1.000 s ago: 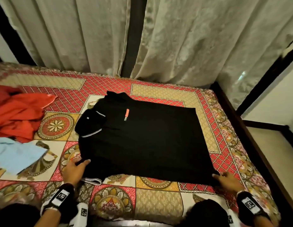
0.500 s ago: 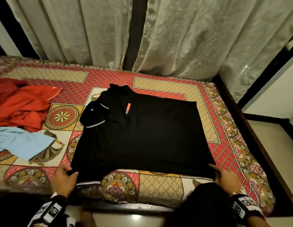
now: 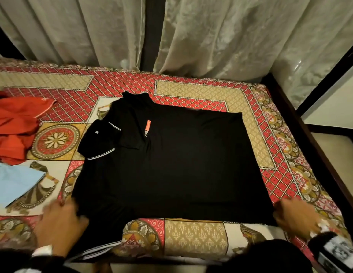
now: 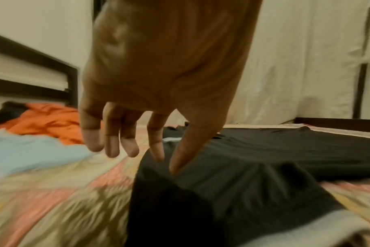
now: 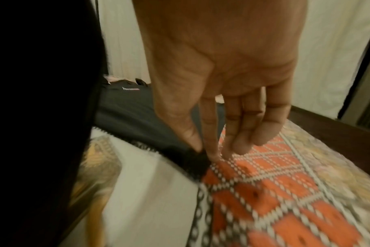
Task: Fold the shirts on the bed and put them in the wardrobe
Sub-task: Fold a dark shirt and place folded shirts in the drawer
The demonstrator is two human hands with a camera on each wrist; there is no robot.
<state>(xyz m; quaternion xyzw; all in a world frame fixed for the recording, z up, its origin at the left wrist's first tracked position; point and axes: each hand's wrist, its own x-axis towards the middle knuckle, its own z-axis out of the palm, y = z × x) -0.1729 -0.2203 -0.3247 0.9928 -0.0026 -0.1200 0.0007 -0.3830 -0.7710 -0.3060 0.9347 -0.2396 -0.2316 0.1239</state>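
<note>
Black shirt (image 3: 171, 164) lies flat near the bed's (image 3: 191, 235) front edge; left hand (image 3: 61, 223) pinches its near-left corner; right hand (image 3: 296, 217) pinches its near-right corner.

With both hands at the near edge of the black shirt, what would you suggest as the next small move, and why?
Probably lift the near edge and fold it away over the middle. The left hand and right hand each pinch a near corner of the black shirt, which lies spread on the bed, one sleeve already tucked in, the other hanging off the near edge.
</note>
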